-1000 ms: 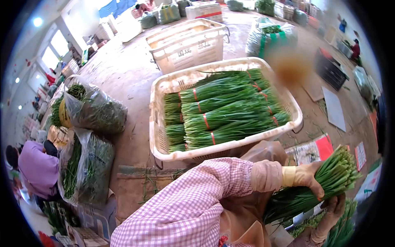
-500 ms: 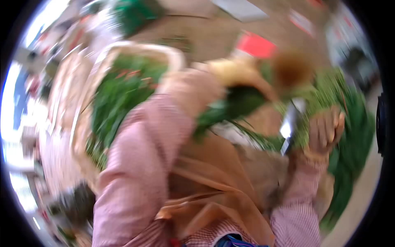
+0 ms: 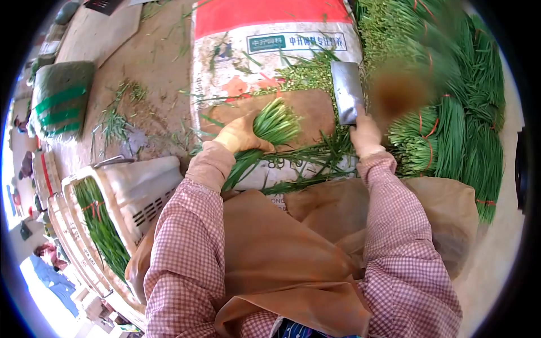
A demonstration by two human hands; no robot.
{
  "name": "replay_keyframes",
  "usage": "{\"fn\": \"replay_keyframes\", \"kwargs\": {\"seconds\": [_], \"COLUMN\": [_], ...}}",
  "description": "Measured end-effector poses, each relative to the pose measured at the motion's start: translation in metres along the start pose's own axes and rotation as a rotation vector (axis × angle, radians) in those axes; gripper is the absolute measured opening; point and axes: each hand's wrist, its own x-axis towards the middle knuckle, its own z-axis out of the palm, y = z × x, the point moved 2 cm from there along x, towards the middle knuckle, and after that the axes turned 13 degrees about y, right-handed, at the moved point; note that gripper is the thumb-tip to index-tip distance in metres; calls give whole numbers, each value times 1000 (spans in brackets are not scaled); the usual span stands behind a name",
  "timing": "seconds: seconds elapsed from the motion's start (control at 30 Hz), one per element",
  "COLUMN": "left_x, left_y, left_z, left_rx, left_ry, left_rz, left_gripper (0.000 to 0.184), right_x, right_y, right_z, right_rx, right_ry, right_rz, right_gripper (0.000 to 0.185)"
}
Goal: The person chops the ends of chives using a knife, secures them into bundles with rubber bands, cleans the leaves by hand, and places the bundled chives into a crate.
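My left hand (image 3: pixel 241 134) is wrapped round a bunch of green chives (image 3: pixel 277 123), whose pale cut ends point up and to the right over a worn wooden board (image 3: pixel 316 107). Dark leaves trail from the bunch below my wrist. My right hand (image 3: pixel 366 134) grips the handle of a cleaver (image 3: pixel 347 90). Its broad metal blade points away from me, at the board's right end. Whether the blade touches the board I cannot tell. Chopped stem bits (image 3: pixel 307 75) lie beyond the board, and loose leaves (image 3: pixel 304 183) lie in front of it.
Under the board is a printed white and red sack (image 3: pixel 270 19). Chive bunches tied with red bands (image 3: pixel 451 129) are piled on the right. At left stands a white plastic basket (image 3: pixel 141 194) holding chives; a green-taped bundle (image 3: pixel 63 98) is behind it. A brown blur hides part of the pile.
The view has swung and sharpened. My left hand, which reached across to the right among greens, now holds the chives at the board. The cleaver has moved to the board's right end.
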Motion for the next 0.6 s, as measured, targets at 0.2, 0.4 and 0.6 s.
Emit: {"fn": "replay_keyframes", "kwargs": {"seconds": [0.2, 0.4, 0.6], "left_x": [12, 4, -2], "left_y": [-11, 34, 22], "left_z": [22, 37, 55], "left_rx": [145, 480, 431], "left_ry": [114, 304, 442], "left_rz": [-128, -89, -84], "left_gripper": [113, 128, 133], "right_x": [3, 18, 4], "right_y": [21, 38, -12], "right_z": [33, 46, -24], "right_rx": [-12, 457, 1134], "right_ry": [9, 74, 22], "right_rz": [162, 203, 344], "right_gripper": [86, 62, 51]}}
